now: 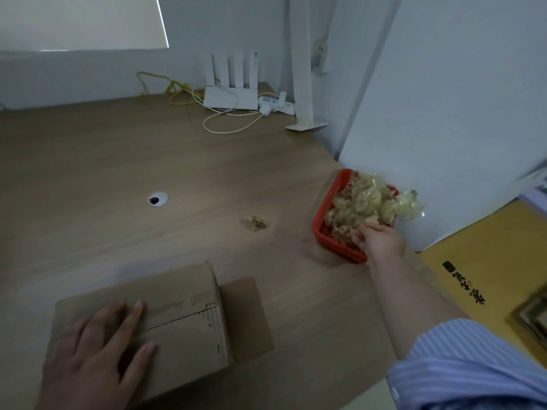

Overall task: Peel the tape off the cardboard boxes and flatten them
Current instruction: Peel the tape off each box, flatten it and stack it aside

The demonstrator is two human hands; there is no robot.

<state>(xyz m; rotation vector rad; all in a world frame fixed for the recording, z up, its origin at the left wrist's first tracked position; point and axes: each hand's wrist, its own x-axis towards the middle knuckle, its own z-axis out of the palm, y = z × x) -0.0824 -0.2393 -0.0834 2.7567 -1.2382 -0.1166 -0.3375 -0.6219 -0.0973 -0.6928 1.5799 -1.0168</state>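
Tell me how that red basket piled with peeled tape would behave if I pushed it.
Probably slides easily: the red basket is thin mesh plastic on a smooth table. Its tape heap looks light and overflows the rim, so bits may spill.

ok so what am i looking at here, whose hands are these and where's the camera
There is no machine here: a person works with bare hands, and the one picture comes from a camera on their head, looking down at a desk. The left hand lies flat on a cardboard box. The right hand reaches into a red basket heaped with crumpled tape; whether it grips any is unclear. A small wad lies loose on the desk, and a router sits at the back.
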